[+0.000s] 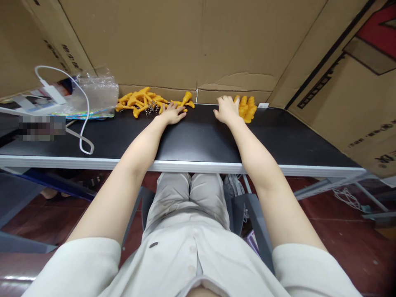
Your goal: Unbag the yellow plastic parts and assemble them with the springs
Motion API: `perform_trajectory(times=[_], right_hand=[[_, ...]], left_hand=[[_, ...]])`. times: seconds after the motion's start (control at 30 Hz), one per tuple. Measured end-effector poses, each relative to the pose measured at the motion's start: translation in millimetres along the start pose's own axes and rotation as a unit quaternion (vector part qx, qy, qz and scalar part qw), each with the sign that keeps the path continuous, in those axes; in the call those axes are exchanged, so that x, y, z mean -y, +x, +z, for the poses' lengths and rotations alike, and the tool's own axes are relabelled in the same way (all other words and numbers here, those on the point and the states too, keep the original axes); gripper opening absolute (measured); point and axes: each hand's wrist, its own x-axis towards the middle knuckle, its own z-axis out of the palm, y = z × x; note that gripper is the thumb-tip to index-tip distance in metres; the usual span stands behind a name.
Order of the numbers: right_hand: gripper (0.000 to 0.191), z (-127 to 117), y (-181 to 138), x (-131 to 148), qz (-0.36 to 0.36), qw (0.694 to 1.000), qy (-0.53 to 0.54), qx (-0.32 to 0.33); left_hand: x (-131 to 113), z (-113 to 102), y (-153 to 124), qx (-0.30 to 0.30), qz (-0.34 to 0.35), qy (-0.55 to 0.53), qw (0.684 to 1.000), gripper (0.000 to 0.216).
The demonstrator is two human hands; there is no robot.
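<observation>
A loose heap of several yellow chicken-foot keychains [140, 103] with small metal chains lies at the back of the black table [198, 140]. My left hand [172, 113] lies flat on the table at the heap's right edge, fingers stretched toward one keychain [186, 99]. My right hand [227, 108] rests further right, its fingers touching a neat row of the same yellow keychains [246, 108]. I cannot see whether those fingers hold one.
Cardboard walls [173, 41] close in the table's back and right side. At the left lie a clear plastic bag [99, 93], a white charger with cable [82, 123] and printed papers [34, 103]. My lap and a chair are below the table's front edge.
</observation>
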Motion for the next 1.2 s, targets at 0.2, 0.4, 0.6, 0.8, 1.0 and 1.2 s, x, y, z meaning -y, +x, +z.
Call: perform_trajectory(times=[0.2, 0.4, 0.6, 0.8, 1.0, 1.2], right_hand=[[0.052, 7, 3, -2, -0.032, 0.999, 0.016, -0.018], [0.053, 10, 4, -5, -0.038, 0.999, 0.017, -0.012], [0.06, 8, 4, -1, -0.057, 0.997, 0.057, -0.006], [0.073, -2, -1, 17, -0.105, 0.99, 0.089, -0.009], [0.05, -13, -6, 29, -0.093, 0.993, 0.068, 0.026], [0.042, -11, -5, 29, -0.09, 0.993, 0.079, 0.016]], left_hand=[[3, 0, 9, -0.001, 0.006, -0.002, 1.0, 0.049], [9, 4, 17, -0.031, 0.024, -0.005, 0.999, 0.036], [13, 5, 16, -0.133, 0.053, 0.001, 0.99, 0.049], [-11, -1, 13, -0.191, 0.184, -0.034, 0.964, 0.042], [-61, -17, -9, -0.182, 0.207, -0.014, 0.961, 0.045], [-63, -30, -25, -0.206, 0.111, -0.007, 0.972, 0.055]])
